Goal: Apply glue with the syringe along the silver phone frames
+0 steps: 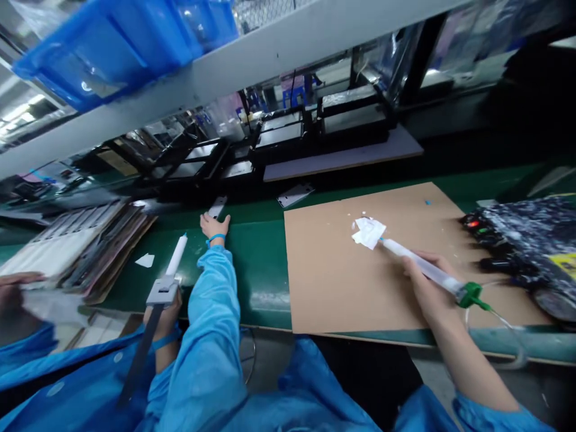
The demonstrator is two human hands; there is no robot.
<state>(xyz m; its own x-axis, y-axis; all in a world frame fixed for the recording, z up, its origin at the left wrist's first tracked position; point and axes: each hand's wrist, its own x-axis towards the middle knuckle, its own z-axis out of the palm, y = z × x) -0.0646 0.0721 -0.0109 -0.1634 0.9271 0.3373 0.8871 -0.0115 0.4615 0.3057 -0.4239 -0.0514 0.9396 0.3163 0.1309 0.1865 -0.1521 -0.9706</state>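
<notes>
Here, syringe (423,268) tip toward upper-left.

Cardboard sheet (360,282) mostly bare, open room across its near and left parts; crumpled white wipe (368,231) sits near its far edge; green table (252,258) free between sheet and co-worker's sleeve (211,312) (a second dispenser (173,264) stands just beside it); black fixtures (288,138) wall off the far side; dark clutter (526,246) crowds the right edge; stacked panels (76,246) block the left.

A blue bin (108,48) sits on the shelf above, stacked flat sheets (76,246) lie far left.
</notes>
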